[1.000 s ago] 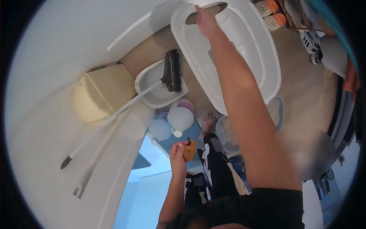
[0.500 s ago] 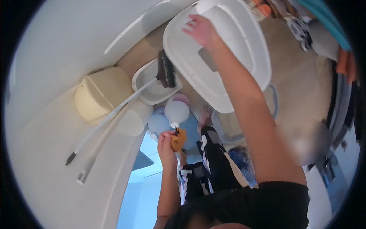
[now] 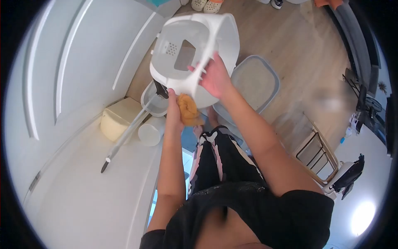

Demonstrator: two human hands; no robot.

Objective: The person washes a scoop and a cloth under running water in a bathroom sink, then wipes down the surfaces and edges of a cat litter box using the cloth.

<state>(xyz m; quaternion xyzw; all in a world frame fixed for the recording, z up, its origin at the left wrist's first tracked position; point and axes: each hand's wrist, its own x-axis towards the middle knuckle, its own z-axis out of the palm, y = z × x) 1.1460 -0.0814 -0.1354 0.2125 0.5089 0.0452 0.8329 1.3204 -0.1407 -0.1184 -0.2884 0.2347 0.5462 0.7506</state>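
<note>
A white plastic litter box cover [image 3: 222, 37], with a squarish opening and a cluster of small holes, is tilted up in front of me. My right hand [image 3: 215, 79] grips its near edge, thumb and fingers around the rim. My left hand [image 3: 174, 110] holds a crumpled orange-brown cloth [image 3: 189, 110] just below the cover's lower corner. The left fingertips reach up to that corner; I cannot tell whether they press on it. Below and to the right, a grey-rimmed tray [image 3: 274, 79] with a beige inside lies on the floor.
At left, a long-handled broom [image 3: 137, 122] leans over a dustpan [image 3: 147, 97], near a cream bin [image 3: 118, 120] and a white round container [image 3: 151, 132]. Clogs [image 3: 212, 6] lie on the wooden floor at the top. A wood-framed rack [image 3: 317, 153] stands at right.
The white cover has been lifted and turned, so its opening now faces me. My right hand has moved to its near edge. My left hand has risen with the cloth to the cover's corner.
</note>
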